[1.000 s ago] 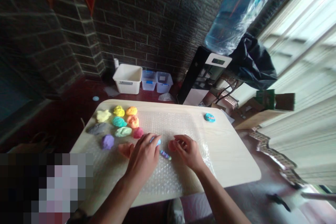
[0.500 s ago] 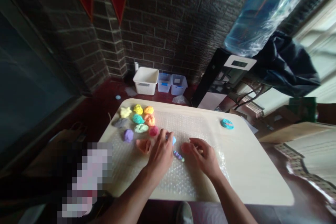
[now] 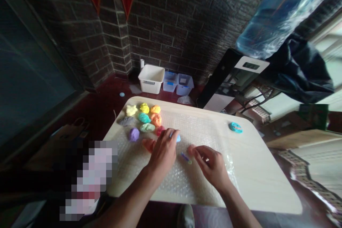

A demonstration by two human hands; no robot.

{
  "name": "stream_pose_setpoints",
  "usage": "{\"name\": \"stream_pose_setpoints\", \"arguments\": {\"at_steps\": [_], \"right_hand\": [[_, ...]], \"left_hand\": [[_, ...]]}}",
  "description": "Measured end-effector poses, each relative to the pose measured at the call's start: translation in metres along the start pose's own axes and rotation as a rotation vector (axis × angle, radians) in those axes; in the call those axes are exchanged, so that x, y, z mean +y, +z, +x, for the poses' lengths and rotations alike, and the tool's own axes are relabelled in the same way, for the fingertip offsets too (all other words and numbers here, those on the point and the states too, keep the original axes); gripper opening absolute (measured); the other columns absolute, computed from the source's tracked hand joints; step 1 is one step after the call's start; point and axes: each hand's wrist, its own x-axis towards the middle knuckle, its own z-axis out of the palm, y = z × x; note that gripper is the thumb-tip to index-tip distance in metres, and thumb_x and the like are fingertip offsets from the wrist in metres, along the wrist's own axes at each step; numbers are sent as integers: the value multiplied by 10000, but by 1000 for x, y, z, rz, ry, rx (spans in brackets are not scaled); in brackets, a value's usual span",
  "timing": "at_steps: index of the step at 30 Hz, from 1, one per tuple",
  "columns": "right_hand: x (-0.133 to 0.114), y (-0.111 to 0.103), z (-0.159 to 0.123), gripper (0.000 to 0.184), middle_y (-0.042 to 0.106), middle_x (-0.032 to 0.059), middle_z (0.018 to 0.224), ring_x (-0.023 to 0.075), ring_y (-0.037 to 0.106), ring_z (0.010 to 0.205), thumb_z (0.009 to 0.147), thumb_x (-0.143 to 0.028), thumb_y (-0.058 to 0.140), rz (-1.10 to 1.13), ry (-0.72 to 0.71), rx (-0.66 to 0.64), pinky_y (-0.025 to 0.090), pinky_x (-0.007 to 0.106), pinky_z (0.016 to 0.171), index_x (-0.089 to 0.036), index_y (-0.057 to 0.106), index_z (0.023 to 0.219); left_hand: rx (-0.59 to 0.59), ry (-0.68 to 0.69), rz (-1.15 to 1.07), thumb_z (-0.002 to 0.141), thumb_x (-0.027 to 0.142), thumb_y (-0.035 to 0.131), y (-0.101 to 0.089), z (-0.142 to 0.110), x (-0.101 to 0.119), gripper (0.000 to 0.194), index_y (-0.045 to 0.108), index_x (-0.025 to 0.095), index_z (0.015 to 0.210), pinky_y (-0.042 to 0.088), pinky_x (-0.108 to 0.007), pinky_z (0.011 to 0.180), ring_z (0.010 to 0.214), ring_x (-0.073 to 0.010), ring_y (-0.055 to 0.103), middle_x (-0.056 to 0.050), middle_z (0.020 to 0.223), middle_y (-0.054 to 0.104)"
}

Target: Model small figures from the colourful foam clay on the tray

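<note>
My left hand (image 3: 164,148) is bent over a light blue clay lump (image 3: 177,137), its fingers closed on it; they hide much of the lump. My right hand (image 3: 211,162) is closed, with thumb and fingertips at a small reddish clay piece (image 3: 191,149), partly hidden. Between the hands, a thin strip of small purple and blue clay beads (image 3: 186,157), pale green at one end, lies on bubble wrap (image 3: 176,188). Beside my left hand sits a brownish-red clay lump (image 3: 148,145), and a dark pink lump (image 3: 159,130) shows behind it.
Several clay lumps stand at the table's far left, among them purple (image 3: 134,134), grey (image 3: 127,121), teal (image 3: 144,117) and yellow (image 3: 144,107). A turquoise clay disc (image 3: 236,127) lies at the right. Beyond the table are a white basket (image 3: 151,84) and a water dispenser (image 3: 221,89).
The whole view has shifted slightly, moving the table a little to the right. My right fingers now cover more of the reddish piece; my left hand stays at the light blue clay.
</note>
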Motion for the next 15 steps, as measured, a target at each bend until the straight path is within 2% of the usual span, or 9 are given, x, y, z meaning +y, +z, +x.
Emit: {"name": "stream_pose_setpoints", "arguments": {"at_steps": [3, 7, 11, 15], "right_hand": [[-1, 4, -2, 374, 793, 74, 815, 196, 657, 610, 1036, -505, 601, -17, -39, -24, 488, 293, 546, -215, 802, 914], [1, 4, -3, 393, 806, 74, 822, 197, 664, 601, 1043, -514, 588, 1, -4, 23, 481, 294, 541, -217, 808, 909], [0, 5, -2, 439, 782, 64, 742, 200, 681, 586, 1050, -533, 564, 54, 32, 84, 492, 291, 548, -213, 806, 872], [5, 8, -1, 450, 790, 76, 777, 211, 705, 615, 1042, -557, 570, 109, 62, 103, 521, 298, 569, -206, 805, 885]], "left_hand": [[4, 15, -9, 928, -75, 478, 1, -1, -1, 528, 576, 224, 1353, 547, -474, 1068, 1245, -273, 626, -106, 1281, 686], [35, -9, -98, 941, -42, 505, 2, 0, 2, 500, 585, 227, 1355, 549, -479, 1077, 1256, -274, 651, -113, 1307, 703], [75, -153, -295, 989, 68, 541, 6, 4, 2, 407, 619, 227, 1356, 571, -491, 1044, 1232, -292, 704, -121, 1318, 745], [91, -273, -487, 990, 149, 575, 11, 9, -6, 355, 662, 200, 1330, 608, -440, 968, 1138, -275, 751, -130, 1258, 775]]}}
